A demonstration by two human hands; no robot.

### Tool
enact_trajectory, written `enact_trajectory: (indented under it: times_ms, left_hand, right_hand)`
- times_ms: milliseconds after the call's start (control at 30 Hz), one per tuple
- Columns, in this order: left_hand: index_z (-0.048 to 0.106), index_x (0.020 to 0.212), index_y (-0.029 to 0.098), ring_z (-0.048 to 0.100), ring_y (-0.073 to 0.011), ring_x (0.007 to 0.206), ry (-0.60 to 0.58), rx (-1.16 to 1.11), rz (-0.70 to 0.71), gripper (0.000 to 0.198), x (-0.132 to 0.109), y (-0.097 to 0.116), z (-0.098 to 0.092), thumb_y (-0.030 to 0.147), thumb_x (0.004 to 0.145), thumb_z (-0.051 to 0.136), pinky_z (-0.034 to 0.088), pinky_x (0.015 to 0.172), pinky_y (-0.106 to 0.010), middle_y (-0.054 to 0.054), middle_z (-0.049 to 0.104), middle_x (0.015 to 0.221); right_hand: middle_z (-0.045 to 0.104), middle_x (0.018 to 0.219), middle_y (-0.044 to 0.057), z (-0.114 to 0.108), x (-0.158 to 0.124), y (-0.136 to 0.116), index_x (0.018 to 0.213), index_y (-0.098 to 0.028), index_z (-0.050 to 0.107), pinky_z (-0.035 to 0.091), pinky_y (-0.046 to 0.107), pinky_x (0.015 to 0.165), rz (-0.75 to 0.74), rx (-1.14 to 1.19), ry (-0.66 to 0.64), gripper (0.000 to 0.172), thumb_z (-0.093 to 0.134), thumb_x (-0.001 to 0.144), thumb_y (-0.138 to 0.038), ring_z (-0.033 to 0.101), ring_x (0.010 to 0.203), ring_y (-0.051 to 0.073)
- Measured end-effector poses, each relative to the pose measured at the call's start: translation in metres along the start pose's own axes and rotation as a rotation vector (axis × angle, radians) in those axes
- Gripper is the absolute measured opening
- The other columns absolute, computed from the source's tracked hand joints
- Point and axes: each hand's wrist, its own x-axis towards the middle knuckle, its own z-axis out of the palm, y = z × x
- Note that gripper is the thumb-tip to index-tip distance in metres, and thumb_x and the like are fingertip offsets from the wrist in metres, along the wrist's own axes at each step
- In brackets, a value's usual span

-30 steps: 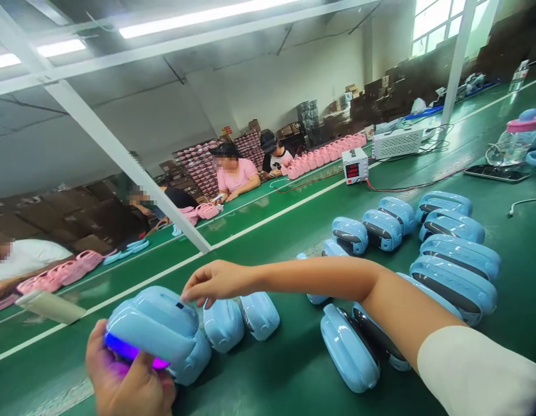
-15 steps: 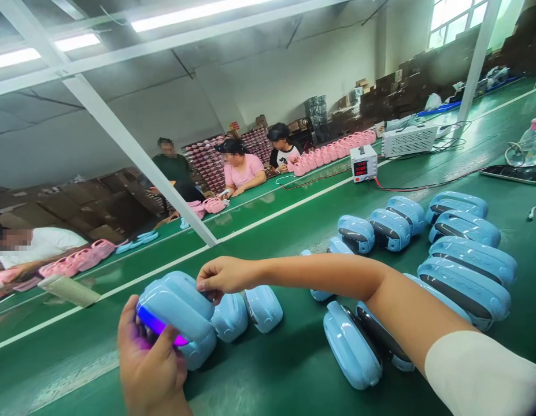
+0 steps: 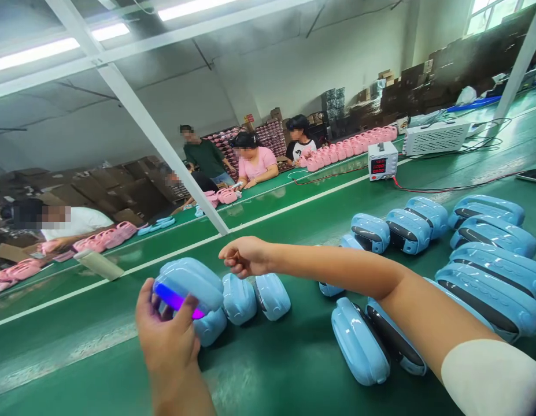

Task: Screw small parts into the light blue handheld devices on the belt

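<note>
My left hand (image 3: 166, 335) grips a light blue rounded device (image 3: 190, 284) whose front panel glows purple, held just above the green belt (image 3: 276, 370). My right hand (image 3: 246, 256) hovers just right of it with fingers curled, holding nothing. Under the held device lie three more blue units (image 3: 239, 299) in a row. Beneath my right forearm sit two larger blue units (image 3: 372, 344) with black fronts.
Several blue units (image 3: 488, 254) are lined up at the right. A small power supply with a red display (image 3: 383, 160) and a white box (image 3: 436, 137) stand further back. Several people sit along the far side with pink units (image 3: 350, 147). A slanted white post (image 3: 163, 144) crosses the view.
My right hand has lifted off the top of the held blue device and pulled slightly right. My left hand has carried the device a little to the right and up.
</note>
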Motion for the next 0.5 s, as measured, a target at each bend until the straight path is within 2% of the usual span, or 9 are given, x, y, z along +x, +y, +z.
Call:
enact_trajectory:
  times_ms: [67, 100, 200, 267, 333, 367, 433, 500]
  left_hand:
    - [0.045, 0.136, 0.027, 0.054, -0.0259, 0.115, -0.015, 0.045, -0.028, 0.095, -0.004, -0.005, 0.008, 0.021, 0.048, 0.08, 0.05, 0.086, -0.034, -0.009, 0.049, 0.136]
    - [0.044, 0.137, 0.026, 0.053, -0.0286, 0.117, -0.031, 0.047, -0.033, 0.094, -0.007, -0.008, 0.012, 0.022, 0.051, 0.08, 0.048, 0.091, -0.04, -0.011, 0.048, 0.138]
    - [0.037, 0.141, 0.025, 0.05, -0.0329, 0.121, -0.124, 0.049, -0.074, 0.095, -0.015, -0.019, 0.026, 0.027, 0.056, 0.08, 0.045, 0.097, -0.049, -0.014, 0.046, 0.139]
    - [0.029, 0.144, 0.026, 0.051, -0.0322, 0.12, -0.238, 0.066, -0.146, 0.094, -0.015, -0.026, 0.031, 0.035, 0.064, 0.077, 0.047, 0.094, -0.048, -0.014, 0.044, 0.141]
    - [0.028, 0.145, 0.026, 0.052, -0.0294, 0.12, -0.317, 0.14, -0.164, 0.083, -0.008, -0.032, 0.027, 0.042, 0.074, 0.067, 0.047, 0.094, -0.047, -0.014, 0.045, 0.14]
    - [0.033, 0.143, 0.025, 0.052, -0.0278, 0.119, -0.316, 0.219, -0.118, 0.073, 0.0, -0.034, 0.02, 0.044, 0.078, 0.061, 0.045, 0.097, -0.046, -0.014, 0.048, 0.136]
    - [0.053, 0.129, 0.022, 0.054, -0.0263, 0.115, -0.188, 0.457, 0.054, 0.052, 0.021, -0.038, -0.003, 0.041, 0.081, 0.056, 0.04, 0.102, -0.045, -0.012, 0.059, 0.122]
    - [0.063, 0.113, 0.024, 0.057, -0.0275, 0.108, 0.049, 0.706, 0.173, 0.036, 0.046, -0.043, -0.037, 0.031, 0.078, 0.055, 0.04, 0.1, -0.048, -0.008, 0.063, 0.111]
  right_hand:
    - [0.026, 0.045, -0.01, 0.001, -0.002, 0.004, 0.066, -0.018, 0.041, 0.014, 0.016, 0.033, -0.022, -0.143, -0.063, 0.02, 0.041, 0.087, -0.016, 0.018, 0.034, 0.006]
    - [0.025, 0.045, -0.01, 0.001, -0.003, 0.006, 0.065, -0.017, 0.043, 0.013, 0.016, 0.035, -0.088, -0.262, -0.082, 0.022, 0.044, 0.087, -0.02, 0.017, 0.036, 0.006]
    - [0.035, 0.05, -0.009, 0.0, -0.003, 0.009, 0.061, -0.014, 0.048, 0.021, 0.017, 0.042, -0.389, -0.684, -0.066, 0.026, 0.066, 0.077, -0.025, 0.029, 0.046, 0.005]
    - [0.041, 0.054, -0.008, -0.004, 0.0, 0.007, 0.059, -0.014, 0.05, 0.025, 0.017, 0.047, -0.485, -0.842, 0.03, 0.026, 0.069, 0.073, -0.024, 0.036, 0.052, 0.005]
    - [0.042, 0.055, -0.007, -0.015, 0.007, 0.001, 0.06, -0.014, 0.051, 0.026, 0.019, 0.047, -0.437, -0.895, 0.217, 0.026, 0.065, 0.077, -0.028, 0.037, 0.052, 0.006]
    - [0.041, 0.054, -0.007, -0.022, 0.011, -0.003, 0.059, -0.014, 0.051, 0.025, 0.02, 0.046, -0.39, -0.906, 0.32, 0.028, 0.063, 0.079, -0.03, 0.037, 0.051, 0.006]
    - [0.039, 0.052, -0.006, -0.042, 0.019, -0.013, 0.06, -0.014, 0.051, 0.024, 0.021, 0.045, -0.288, -0.923, 0.479, 0.031, 0.059, 0.082, -0.033, 0.035, 0.048, 0.006]
    - [0.038, 0.05, -0.006, -0.065, 0.024, -0.022, 0.063, -0.014, 0.053, 0.025, 0.022, 0.043, -0.213, -0.927, 0.564, 0.03, 0.054, 0.086, -0.032, 0.034, 0.045, 0.006]
